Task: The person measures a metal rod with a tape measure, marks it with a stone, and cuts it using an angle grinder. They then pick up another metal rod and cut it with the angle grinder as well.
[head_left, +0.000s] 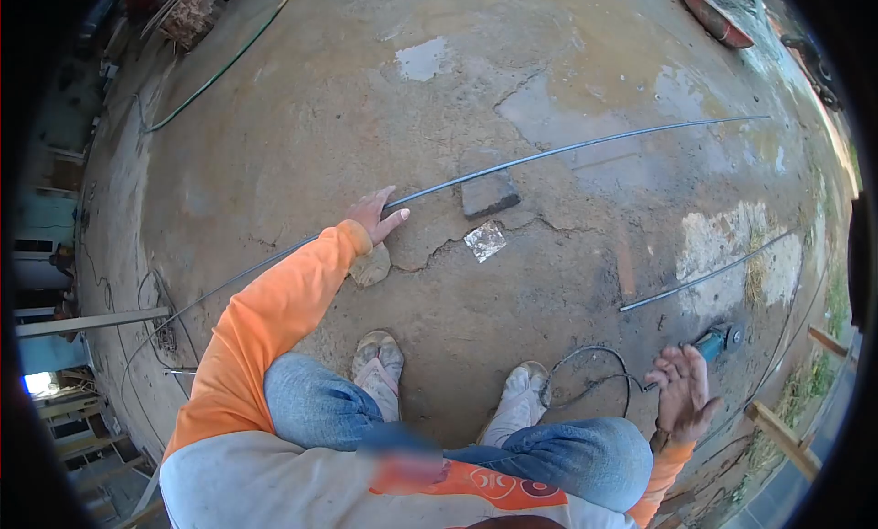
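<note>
Left hand (377, 216) lies flat on the long steel rod (567, 149) mid-floor (302, 117), grip uncurled. The rod looks stiff, heavy and whippy endwise, so best held near the stone block (489, 193). Right hand (681, 392) is spread wide beside the angle grinder (718, 339).

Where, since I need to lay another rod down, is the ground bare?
Bare concrete lies beyond the long rod, toward the puddle, and between the foil scrap and short rod. Crowded by the right hand: cable, grinder.

Outdoor work yard: cracked concrete ground (549, 282), steel rods (567, 149), angle grinder (718, 340).
</note>
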Available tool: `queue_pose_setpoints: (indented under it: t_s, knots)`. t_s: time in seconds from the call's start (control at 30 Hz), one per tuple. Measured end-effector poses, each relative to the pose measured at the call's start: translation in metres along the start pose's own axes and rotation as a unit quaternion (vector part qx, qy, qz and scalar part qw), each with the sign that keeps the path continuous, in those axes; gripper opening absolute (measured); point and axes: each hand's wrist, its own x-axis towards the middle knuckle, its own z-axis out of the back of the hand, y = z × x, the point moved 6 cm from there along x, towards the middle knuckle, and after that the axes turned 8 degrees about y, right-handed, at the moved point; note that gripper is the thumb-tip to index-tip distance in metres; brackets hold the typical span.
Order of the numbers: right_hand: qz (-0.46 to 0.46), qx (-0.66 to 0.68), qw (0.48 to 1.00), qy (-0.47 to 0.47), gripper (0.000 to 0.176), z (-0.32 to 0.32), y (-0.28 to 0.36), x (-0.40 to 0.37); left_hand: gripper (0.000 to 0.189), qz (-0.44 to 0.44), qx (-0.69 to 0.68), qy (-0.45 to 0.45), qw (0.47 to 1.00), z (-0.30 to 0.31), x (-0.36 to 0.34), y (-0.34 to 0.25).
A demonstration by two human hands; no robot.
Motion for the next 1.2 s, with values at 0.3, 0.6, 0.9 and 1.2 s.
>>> queue_pose_setpoints:
  t_s: [0.3,0.6,0.9,1.2]
  knots:
    - [-0.042,-0.209,0.977,-0.003,0.094,-0.072,0.009,-0.090,0.056,-0.192,-0.087,-0.145,0.967,0.038,-0.054,-0.100]
    - [-0.142,-0.165,0.961,-0.169,0.103,-0.090,-0.022,-0.181,0.055,-0.040,-0.663,0.334,0.668,0.026,-0.225,-0.049]
    - [-0.410,-0.247,0.872,0.105,0.058,0.004,-0.052,-0.251,0.049,0.250,-0.611,0.322,0.678,-0.026,-0.389,0.010]
    - [-0.324,-0.606,0.493,-0.534,0.094,0.340,-0.058,-0.186,0.043,0.344,-0.380,0.399,0.761,-0.045,-0.402,0.064]
